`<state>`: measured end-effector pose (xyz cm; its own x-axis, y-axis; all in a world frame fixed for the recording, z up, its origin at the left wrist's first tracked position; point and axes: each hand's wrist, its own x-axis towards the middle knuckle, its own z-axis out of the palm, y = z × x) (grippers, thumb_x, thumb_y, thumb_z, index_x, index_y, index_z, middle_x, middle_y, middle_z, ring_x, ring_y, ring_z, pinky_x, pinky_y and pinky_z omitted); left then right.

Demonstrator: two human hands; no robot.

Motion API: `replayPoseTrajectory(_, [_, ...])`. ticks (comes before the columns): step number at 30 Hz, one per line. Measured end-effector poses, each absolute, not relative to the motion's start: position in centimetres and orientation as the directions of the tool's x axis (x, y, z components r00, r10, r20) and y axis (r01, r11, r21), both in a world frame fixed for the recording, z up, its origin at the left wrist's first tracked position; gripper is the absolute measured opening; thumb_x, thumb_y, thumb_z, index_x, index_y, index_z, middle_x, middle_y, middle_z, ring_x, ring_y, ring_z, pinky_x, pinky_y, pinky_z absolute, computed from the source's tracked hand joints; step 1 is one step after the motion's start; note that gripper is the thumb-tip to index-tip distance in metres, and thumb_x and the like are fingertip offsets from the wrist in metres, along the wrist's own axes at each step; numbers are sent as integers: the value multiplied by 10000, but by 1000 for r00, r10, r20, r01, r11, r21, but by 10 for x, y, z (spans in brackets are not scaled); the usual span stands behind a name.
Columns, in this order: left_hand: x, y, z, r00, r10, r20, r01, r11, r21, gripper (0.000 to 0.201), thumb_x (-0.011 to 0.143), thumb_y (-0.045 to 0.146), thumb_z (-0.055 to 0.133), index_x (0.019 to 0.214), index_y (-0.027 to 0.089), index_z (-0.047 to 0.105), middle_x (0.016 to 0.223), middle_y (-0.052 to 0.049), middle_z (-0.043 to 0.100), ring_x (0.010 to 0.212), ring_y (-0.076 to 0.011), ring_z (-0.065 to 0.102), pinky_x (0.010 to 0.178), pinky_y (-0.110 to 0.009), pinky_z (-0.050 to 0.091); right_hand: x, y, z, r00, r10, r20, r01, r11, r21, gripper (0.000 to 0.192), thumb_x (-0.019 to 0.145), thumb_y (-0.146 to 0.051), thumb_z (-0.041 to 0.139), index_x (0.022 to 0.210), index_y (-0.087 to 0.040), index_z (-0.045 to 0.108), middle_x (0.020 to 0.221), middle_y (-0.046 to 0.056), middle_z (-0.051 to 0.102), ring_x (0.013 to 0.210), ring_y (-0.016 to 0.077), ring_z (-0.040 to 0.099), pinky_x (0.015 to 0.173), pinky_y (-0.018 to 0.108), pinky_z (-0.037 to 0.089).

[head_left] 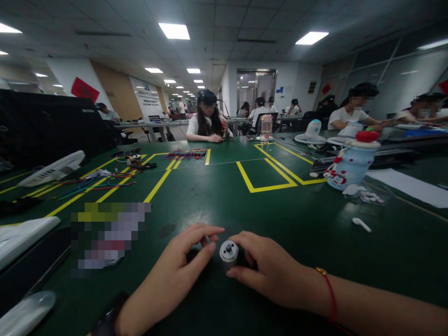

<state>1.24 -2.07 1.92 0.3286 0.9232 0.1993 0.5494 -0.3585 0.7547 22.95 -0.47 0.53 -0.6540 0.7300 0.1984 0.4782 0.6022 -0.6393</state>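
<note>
This looks like an open-plan office doubling as an electronics workshop: bright light panels [174, 31] in a tiled ceiling [227, 21], a lettered wall sign [147, 99] and metal-framed doors [265, 86] at the back, seated people [200, 125] in headgear, more tabletops [150, 124] farther off, and up close a green tabletop [199, 193] marked out in yellow tape [271, 189], with bundled coloured wires [185, 155]

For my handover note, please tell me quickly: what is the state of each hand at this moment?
Left hand: open, fingers slightly curled, holding nothing.
Right hand: closed, holding a small silver-grey metal cylinder.
</note>
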Motion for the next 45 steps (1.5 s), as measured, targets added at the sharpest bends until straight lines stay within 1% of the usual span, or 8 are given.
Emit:
replayPoseTrajectory(6, [-15,-8,14,451,892,26,650,-348,676,181,915,194,465,938,248,636,977,16,625,926,-166,582,843,-297,455,229,-7,8,-635,753,175,490,567,-662,297,792,-272,677,1064,-203,580,927,16,605,720,134,500,627,256,372])
replayPoseTrajectory(13, [-21,-7,11,477,879,25,645,-369,669,195,911,179,463,970,252,633,1009,9,604,937,-159,576,835,-280,457,229,-6,9,-634,758,155,493,550,-674,283,790,-269,679,1049,-204,584,919,7,597,733,134,499,635,257,376])
replayPoseTrajectory(16, [-14,-10,12,451,891,60,621,-361,696,178,920,229,497,1028,275,631,1018,12,608,939,-163,571,845,-291,458,229,-6,8,-632,759,157,502,555,-663,274,791,-272,676,1038,-198,584,908,6,592,722,132,491,626,255,371])
replayPoseTrajectory(21, [10,-17,19,444,873,202,490,-425,761,225,933,289,518,1130,327,621,1069,9,603,1007,-165,554,911,-301,445,228,-5,5,-642,741,196,486,591,-644,279,793,-291,674,1035,-194,575,888,4,588,685,122,475,605,247,357])
replayPoseTrajectory(30, [19,-19,25,311,904,293,471,-414,779,132,893,289,590,940,318,710,966,11,599,922,-166,570,838,-284,452,229,-4,6,-659,725,202,475,609,-635,278,809,-308,660,1045,-190,572,861,-2,580,662,115,464,601,245,352])
replayPoseTrajectory(34, [1,-16,19,375,902,214,537,-399,743,142,887,321,593,950,337,719,1015,2,587,959,-185,559,861,-312,454,229,-5,6,-650,737,184,482,588,-650,287,796,-298,673,1045,-194,576,888,2,587,681,120,474,609,247,355])
replayPoseTrajectory(41, [-11,-7,1,517,851,92,686,-476,549,134,838,327,668,945,386,723,1134,8,574,1071,-220,505,954,-383,409,230,-6,6,-637,750,175,482,566,-669,302,793,-281,677,1066,-206,572,900,0,589,695,123,483,612,250,357])
replayPoseTrajectory(45, [-16,-4,4,531,844,70,668,-468,578,207,887,279,594,1057,364,676,1150,-1,575,1079,-215,511,953,-379,425,229,-6,7,-641,749,169,484,566,-667,282,791,-272,678,1047,-204,581,902,4,593,697,126,483,610,252,358])
